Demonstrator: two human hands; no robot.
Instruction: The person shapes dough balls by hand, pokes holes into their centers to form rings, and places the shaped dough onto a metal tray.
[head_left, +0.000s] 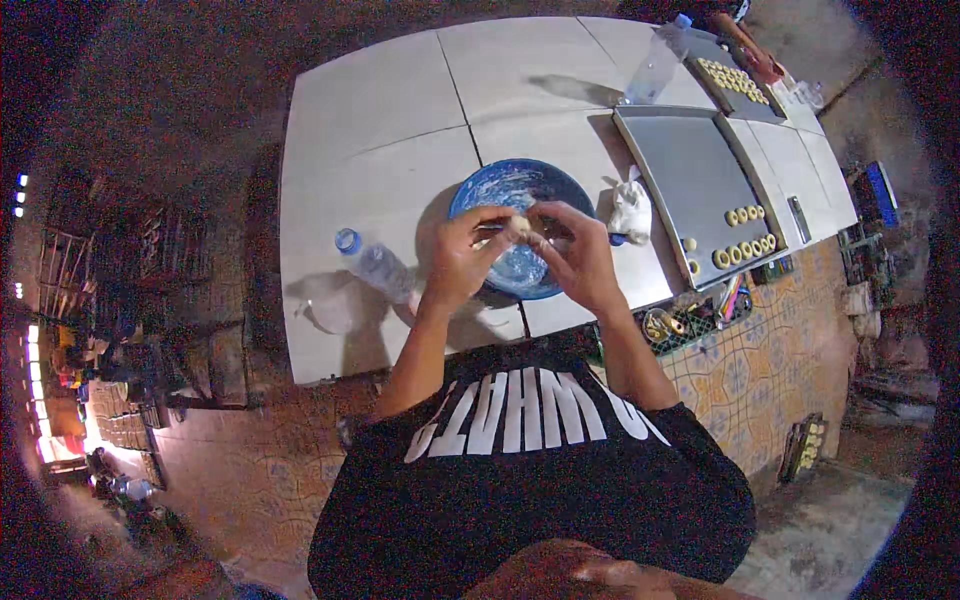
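Note:
Both hands are raised over a blue bowl [468, 189] whose inside is smeared with white. Between the fingertips is a small pale lump of dough [519, 224]. My left hand [458, 258] pinches it from the left, and my right hand [582, 252] meets it from the right with the fingers bent. Just right of the bowl sits a knotted white plastic bag [630, 210]. Farther right lies a grey metal tray [688, 165] with several small round dough pieces [745, 252] along its near end.
A clear bottle [378, 265] lies left of the bowl; another bottle [657, 65] is at the far side. Another person's hand [765, 70] is near a second tray [735, 85] of dough pieces. A phone [799, 219] rests by the right edge, above a crate [700, 325] of tools.

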